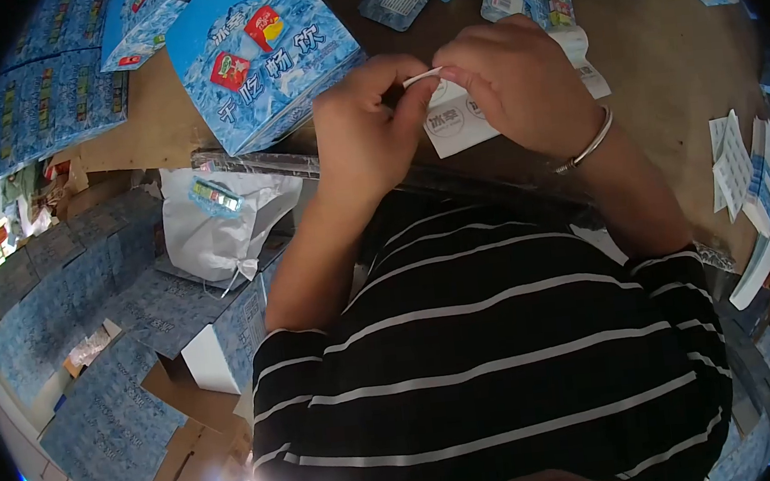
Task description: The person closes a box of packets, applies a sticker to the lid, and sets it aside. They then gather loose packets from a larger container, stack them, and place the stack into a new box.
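- Brown surface [659, 52] before me: a blue printed box [245, 41] rests on it, beyond my left hand [365, 126] and to its left; blue packets [395, 8] lie along the far side.
- Hands: the left and right hand [522, 79] are both closed, pinching one thin white strip [422, 76] between thumb and finger.
- Position of the white strip: between my hands, its long axis running crosswise from one to the other.
- White printed sheet [460, 131]: lies below, nearer the right hand and partly covered by it; whether it joins the strip, I cannot tell.
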A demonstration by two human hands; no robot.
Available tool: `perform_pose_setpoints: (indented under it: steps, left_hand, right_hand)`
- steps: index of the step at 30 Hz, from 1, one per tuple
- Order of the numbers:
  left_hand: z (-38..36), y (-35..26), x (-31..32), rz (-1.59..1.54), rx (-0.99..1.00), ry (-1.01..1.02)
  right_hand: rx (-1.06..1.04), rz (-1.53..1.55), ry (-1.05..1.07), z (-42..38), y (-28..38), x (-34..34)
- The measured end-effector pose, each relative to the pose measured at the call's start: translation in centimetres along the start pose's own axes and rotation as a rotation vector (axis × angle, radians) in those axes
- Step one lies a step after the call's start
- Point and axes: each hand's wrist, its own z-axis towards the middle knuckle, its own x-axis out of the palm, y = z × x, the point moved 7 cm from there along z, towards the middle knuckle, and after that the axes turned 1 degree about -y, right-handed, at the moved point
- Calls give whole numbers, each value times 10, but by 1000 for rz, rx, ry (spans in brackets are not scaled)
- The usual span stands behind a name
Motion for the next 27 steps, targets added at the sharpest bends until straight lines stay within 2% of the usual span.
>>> perform_pose_setpoints:
  steps: [2, 4, 5, 7, 8, 10, 14, 17, 19, 20, 22, 23, 27]
  left_hand:
    - [0, -6, -1, 55, 65, 25]
    - [-2, -21, -1, 339, 264, 19]
    - [-3, -21, 0, 342, 262, 20]
    - [-10, -31, 5, 601, 415, -26]
    - [-12, -31, 6, 605, 412, -26]
    - [-22, -41, 12, 855, 590, -62]
    - [-28, -38, 18, 931, 549, -7]
    - [-29, -41, 12, 922, 545, -31]
    - [-31, -46, 5, 708, 505, 26]
    - [-30, -51, -3, 719, 501, 22]
    - [-22, -52, -39, 535, 337, 25]
    - [-13, -43, -58, 478, 278, -36]
    - [1, -7, -95, 532, 180, -69]
  right_hand:
    - [11, -3, 16, 0, 2, 1]
    - [42, -29, 51, 1, 3, 6]
    - [42, -25, 50, 3, 4, 6]
    - [109, -22, 182, 5, -1, 16]
    - [106, -17, 183, 5, -1, 18]
    - [158, 19, 185, 5, -5, 22]
    - [191, 30, 284, 4, -10, 33]
    - [187, 76, 231, 5, -14, 41]
    - [178, 99, 128, 9, -18, 43]
    - [169, 108, 126, 10, -20, 51]
    - [-91, 53, 125, 12, -6, 66]
    - [-175, 50, 186, 10, 4, 73]
    - [-244, -69, 253, 21, 23, 91]
